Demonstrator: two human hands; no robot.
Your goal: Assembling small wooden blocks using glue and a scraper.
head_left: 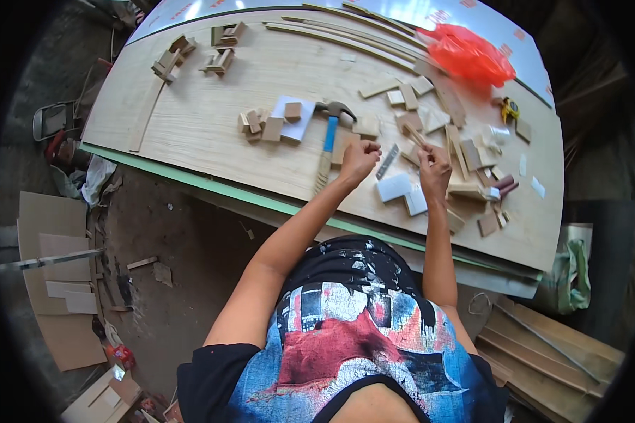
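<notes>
My right hand (435, 169) is closed around a small wooden strip (412, 132), which sticks out past the fingertips over the tabletop. My left hand (360, 163) has its fingers drawn together in a pinch beside a flat wooden block (343, 145); anything between them is too small to make out. Left of that hand lies a claw hammer (330, 134) with a blue and tan handle. Between my hands rests a grey metal strip (386, 162), with a white block (394, 187) just nearer to me.
Offcuts (470, 154) crowd the table's right side, along with a yellow tape measure (509, 109) and a red plastic bag (469, 56). Small wooden blocks (273, 129) sit by white paper (295, 130). Little wooden assemblies (219, 62) stand far left; long strips (346, 42) lie at the back.
</notes>
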